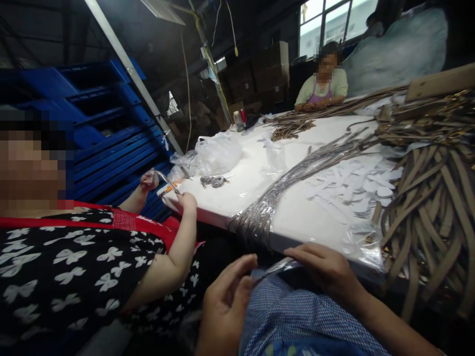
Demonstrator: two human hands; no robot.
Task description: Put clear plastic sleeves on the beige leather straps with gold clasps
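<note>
A narrow strip in shiny clear plastic (pixel 279 267) stretches between my two hands, above my blue checked clothing. My left hand (pixel 228 301) has its thumb and curled fingers closed at the strip's left end. At the other end, my right hand (pixel 322 269) pinches it with the fingertips close together. What the plastic contains is hard to make out. Just beyond my hands, a bundle of plastic-sleeved straps (pixel 265 212) drapes over the front edge of the white table (pixel 297 212). White paper tags (pixel 352 188) lie scattered on the tabletop.
Brown straps (pixel 426 217) with metal clasps heap over the table's right side. At left, a co-worker in a patterned top (pixel 92 262) handles another strip; a second person (pixel 322 84) sits at the far end. Plastic bags (pixel 217 153), a coiled strap (pixel 214 181) and blue pallets (pixel 111 168) also show.
</note>
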